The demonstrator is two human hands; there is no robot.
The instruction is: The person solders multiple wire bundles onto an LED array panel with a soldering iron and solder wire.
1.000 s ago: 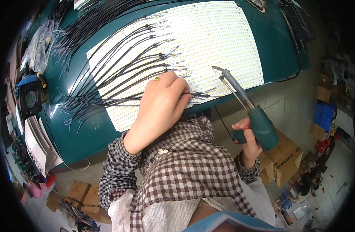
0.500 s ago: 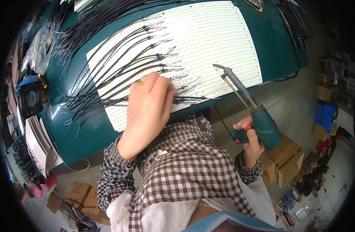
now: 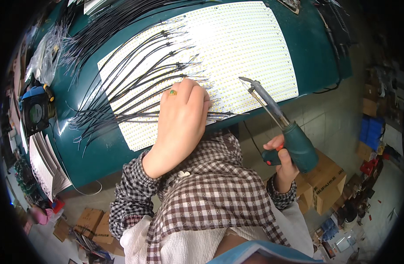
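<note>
"What's different from half a second ago?"

"The left hand point(image 3: 181, 112), mostly. It had pulled back to the left, and now it's forward again, over the near wires point(image 3: 179, 66)."

"Pinching one?"

"Can't tell from here. Its fingers are curled and close together, but the back of the hand (the one with the ring point(image 3: 173, 92)) hides the tips."

"And the right hand point(image 3: 284, 163)?"

"Clamped round the green handle of the iron point(image 3: 294, 136). That's barely shifted: a slight dip toward the panel, no more. The tip is over the white panel point(image 3: 250, 39), though whether it touches I couldn't swear."

"So what does the change mean for the work?"

"I'd say the left hand is doing the handling just now, and the iron is held ready. The tip and the left fingers stand well apart, so I judge nothing is being heated by those fingers at this moment."

"Where are the wires lying?"

"Fanned over the left part of the panel, their thin ends pointing right, and their other ends trailing off the panel's left edge onto the green bench point(image 3: 92, 163). The nearest few run under the left hand and come out beyond it, by the panel's near edge. There's a thicker bundle point(image 3: 118, 26) at the far side, too."
</note>
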